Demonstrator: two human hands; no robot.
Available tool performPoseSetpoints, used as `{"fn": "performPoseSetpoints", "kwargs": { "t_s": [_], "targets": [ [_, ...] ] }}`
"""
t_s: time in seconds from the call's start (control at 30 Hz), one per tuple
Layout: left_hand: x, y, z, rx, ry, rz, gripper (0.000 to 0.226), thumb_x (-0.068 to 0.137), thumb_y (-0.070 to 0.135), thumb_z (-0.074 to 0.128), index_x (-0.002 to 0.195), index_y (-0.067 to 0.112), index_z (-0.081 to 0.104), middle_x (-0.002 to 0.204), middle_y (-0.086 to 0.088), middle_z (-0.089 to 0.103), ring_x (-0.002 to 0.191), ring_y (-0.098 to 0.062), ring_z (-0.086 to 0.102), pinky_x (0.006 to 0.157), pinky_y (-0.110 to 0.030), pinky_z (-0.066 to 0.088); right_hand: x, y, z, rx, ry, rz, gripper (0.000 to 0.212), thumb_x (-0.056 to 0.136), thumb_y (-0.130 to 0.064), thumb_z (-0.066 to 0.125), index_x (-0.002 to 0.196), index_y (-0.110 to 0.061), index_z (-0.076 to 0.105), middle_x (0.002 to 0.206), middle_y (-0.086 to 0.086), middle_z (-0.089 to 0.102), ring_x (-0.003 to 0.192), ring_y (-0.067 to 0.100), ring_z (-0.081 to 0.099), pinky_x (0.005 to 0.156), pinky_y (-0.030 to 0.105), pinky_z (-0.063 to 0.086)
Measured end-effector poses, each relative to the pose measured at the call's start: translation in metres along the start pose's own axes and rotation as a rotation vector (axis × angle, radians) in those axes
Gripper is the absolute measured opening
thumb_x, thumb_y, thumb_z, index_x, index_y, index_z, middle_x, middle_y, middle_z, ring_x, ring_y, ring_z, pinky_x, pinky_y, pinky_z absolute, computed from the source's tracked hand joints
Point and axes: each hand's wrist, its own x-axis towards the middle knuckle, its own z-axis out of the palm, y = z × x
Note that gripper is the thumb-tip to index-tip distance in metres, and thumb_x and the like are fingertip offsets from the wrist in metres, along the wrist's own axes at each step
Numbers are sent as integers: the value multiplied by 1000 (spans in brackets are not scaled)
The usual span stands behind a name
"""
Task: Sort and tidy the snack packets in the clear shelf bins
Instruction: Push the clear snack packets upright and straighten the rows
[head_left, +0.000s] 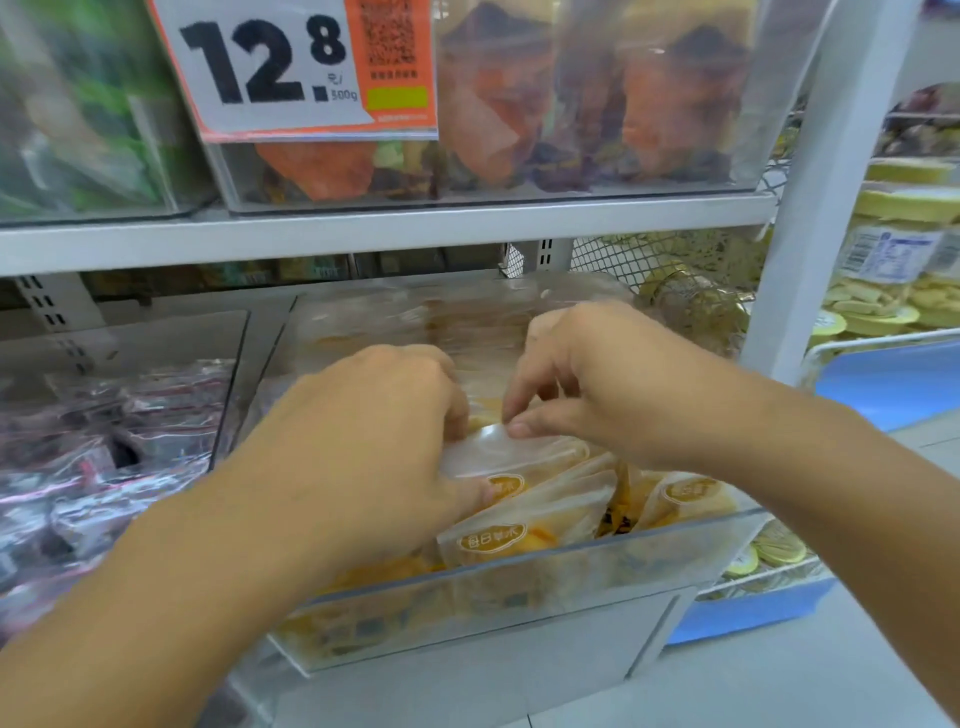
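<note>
A clear shelf bin (519, 597) on the lower shelf holds several see-through snack packets with yellow-orange labels (524, 525). Both hands reach into it from the front. My left hand (374, 431) curls its fingers round the left end of the top clear packet (509, 449), thumb under its lower edge. My right hand (587, 374) pinches that same packet's upper edge between thumb and forefinger. More packets lie towards the bin's right side (691, 493). The back of the bin is hidden behind my hands.
Left of it, another clear bin (104, 441) holds dark packets with pink stripes. The upper shelf (389, 228) carries bins of orange and green packets and a price card reading 12.8 (291, 67). A white upright post (815, 208) stands right, with yellow-lidded tubs (893, 306) beyond.
</note>
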Motion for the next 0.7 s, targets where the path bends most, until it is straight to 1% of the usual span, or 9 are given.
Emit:
{"fn": "performPoseSetpoints", "kwargs": {
  "t_s": [0.07, 0.13, 0.23, 0.3, 0.37, 0.43, 0.53, 0.6, 0.7],
  "targets": [
    [2, 5, 5, -13, 37, -30, 44, 73, 75, 66, 91, 35, 68, 124, 21, 54, 114, -7, 52, 80, -30, 44, 2, 1, -2, -17, -14, 27, 6, 80, -36, 81, 77, -33, 77, 75, -6, 65, 69, 6, 58, 65, 27, 45],
    [4, 5, 8, -48, 57, -60, 45, 70, 75, 69, 87, 33, 69, 122, 19, 56, 112, -9, 54, 86, -33, 49, -1, 7, -6, 13, -28, 48, 7, 80, -31, 82, 76, -30, 77, 74, -5, 70, 68, 6, 61, 65, 23, 47],
    [4, -4, 7, -155, 14, -61, 65, 60, 89, 57, 87, 33, 73, 117, 22, 58, 111, -7, 56, 94, -36, 50, -12, 16, -16, 42, -48, 68, 9, 82, -20, 81, 85, -29, 80, 74, -12, 72, 70, 0, 64, 68, 1, 38],
    [0, -12, 3, -164, -31, -32, 89, 48, 101, 39, 97, 36, 74, 120, 31, 48, 116, -1, 51, 100, -34, 48, -19, 22, -21, -47, -79, 101, 16, 83, -19, 80, 93, -32, 79, 76, -18, 71, 73, -4, 63, 70, 4, 42],
    [-4, -15, 1, -82, -72, -19, 97, 44, 102, 27, 104, 39, 69, 130, 33, 41, 124, 0, 45, 103, -36, 47, -20, 27, -21, -91, -85, 120, 11, 82, -25, 81, 90, -32, 78, 74, -18, 71, 73, -3, 64, 73, 18, 50],
    [-6, -10, 2, -23, -99, -13, 77, 53, 88, 31, 98, 36, 66, 132, 29, 43, 123, -1, 43, 98, -35, 50, -18, 28, -18, -44, -93, 128, 5, 82, -27, 82, 84, -30, 78, 72, -15, 72, 71, -2, 65, 70, 18, 48],
    [-4, -3, 9, -91, -55, 2, 33, 74, 63, 60, 88, 33, 61, 121, 21, 47, 111, -4, 48, 99, -30, 47, -17, 28, -15, -50, -79, 120, 4, 84, -28, 80, 81, -29, 78, 68, -14, 70, 65, -4, 61, 61, 12, 40],
    [-2, -2, 10, -139, -25, 9, 25, 77, 53, 68, 84, 30, 61, 120, 22, 46, 108, -5, 50, 99, -30, 47, -18, 27, -18, -2, -37, 131, 6, 90, -28, 72, 88, -29, 78, 72, -14, 71, 65, -3, 60, 57, 11, 41],
    [0, -3, 10, -156, -23, -7, 22, 77, 49, 70, 81, 29, 64, 125, 27, 42, 112, -5, 49, 95, -33, 48, -15, 26, -21, 23, -20, 147, 12, 95, -25, 66, 94, -29, 78, 79, -13, 73, 67, -2, 61, 66, 14, 48]
  ]
}}
